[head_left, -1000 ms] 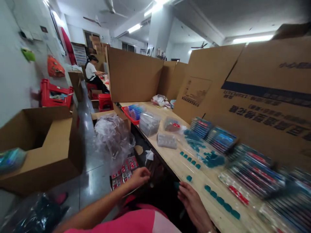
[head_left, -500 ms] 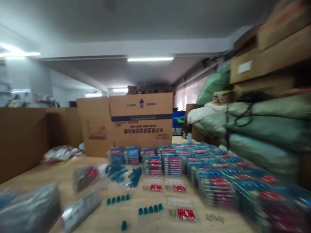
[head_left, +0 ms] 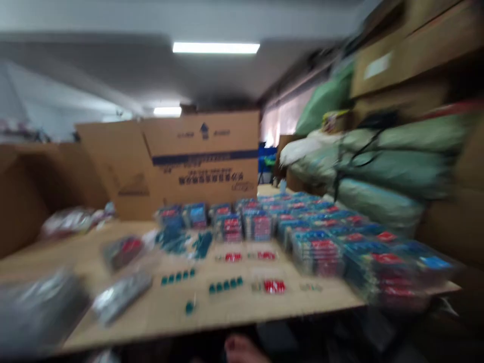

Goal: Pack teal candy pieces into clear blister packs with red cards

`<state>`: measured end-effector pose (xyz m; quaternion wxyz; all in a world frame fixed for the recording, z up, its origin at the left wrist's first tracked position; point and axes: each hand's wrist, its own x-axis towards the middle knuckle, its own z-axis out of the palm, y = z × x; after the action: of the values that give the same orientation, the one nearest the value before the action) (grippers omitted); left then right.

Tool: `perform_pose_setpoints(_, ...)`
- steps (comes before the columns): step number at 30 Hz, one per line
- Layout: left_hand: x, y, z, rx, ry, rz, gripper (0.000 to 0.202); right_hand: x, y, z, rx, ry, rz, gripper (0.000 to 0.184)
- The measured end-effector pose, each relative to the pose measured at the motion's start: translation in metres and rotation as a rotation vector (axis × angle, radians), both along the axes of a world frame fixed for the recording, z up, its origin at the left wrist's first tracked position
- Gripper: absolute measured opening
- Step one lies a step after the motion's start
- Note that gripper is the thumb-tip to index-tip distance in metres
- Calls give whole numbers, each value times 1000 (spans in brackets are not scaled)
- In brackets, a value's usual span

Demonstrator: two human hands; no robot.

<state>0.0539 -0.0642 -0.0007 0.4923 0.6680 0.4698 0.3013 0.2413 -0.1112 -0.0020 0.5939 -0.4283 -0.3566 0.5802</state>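
At the bottom edge, below the table's front edge, what looks like my right hand (head_left: 244,349) shows as a blurred skin-toned patch. Its fingers are too smeared to read. I do not see my left hand. On the table above lie two short rows of small teal pieces (head_left: 226,285) and a single teal piece (head_left: 189,306). Flat clear packs with red labels, such as this pack (head_left: 274,286), lie to the right of them. Behind is an open plastic bag of teal pieces (head_left: 183,243).
Stacks of clear packs (head_left: 317,252) cover the table's right side. Grey plastic-wrapped bundles (head_left: 121,296) lie at left. A large cardboard box (head_left: 204,176) stands at the back. Green sacks (head_left: 381,201) and cartons (head_left: 378,70) are piled at right. The table's front edge (head_left: 212,327) is visible.
The view has tilted down and swung slightly, so the table's front edge and a blurred hand now show at the bottom. The things on the table look unmoved.
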Motion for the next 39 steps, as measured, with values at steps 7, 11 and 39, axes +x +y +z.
perform_pose_setpoints(7,-73,-52,19,391,207,281,18,-1,-30,12,-109,-363,176,20)
perform_pose_setpoints(11,-90,-14,24,668,411,338,24,-18,5,31,193,-672,105,11)
perform_pose_setpoints(39,-73,30,-21,965,817,351,51,-39,268,56,410,-1608,333,23)
